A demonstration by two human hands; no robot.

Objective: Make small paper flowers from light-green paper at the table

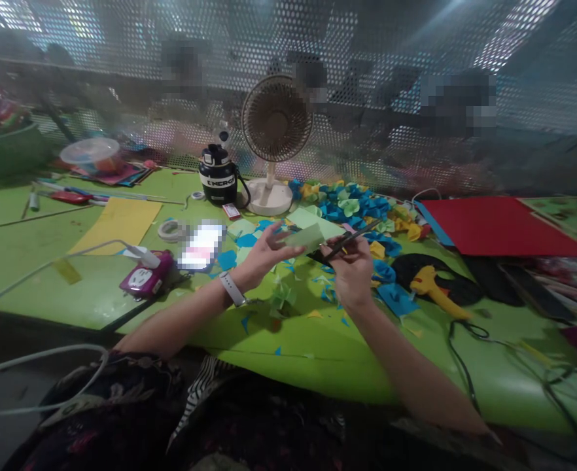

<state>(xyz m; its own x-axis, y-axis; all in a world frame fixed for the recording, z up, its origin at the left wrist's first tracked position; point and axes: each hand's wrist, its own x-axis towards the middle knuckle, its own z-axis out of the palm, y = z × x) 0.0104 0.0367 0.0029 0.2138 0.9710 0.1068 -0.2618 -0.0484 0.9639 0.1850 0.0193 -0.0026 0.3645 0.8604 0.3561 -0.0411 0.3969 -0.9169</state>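
Observation:
A small light-green paper piece is held by my left hand, its thumb at the lower edge and the other fingers partly spread. Close by on the right, my right hand is closed around what look like dark scissors, blurred, with one long end pointing up and right. The right fingertips are near the paper's right edge; I cannot tell whether they touch it. Below the hands lies a light-green folded paper shape among blue and yellow scraps. Behind them is a larger green sheet.
Folded paper pieces are heaped behind my hands. A fan and a black bottle stand at the back. Left are a phone, tape roll and purple power socket; right, a yellow glue gun and red sheets.

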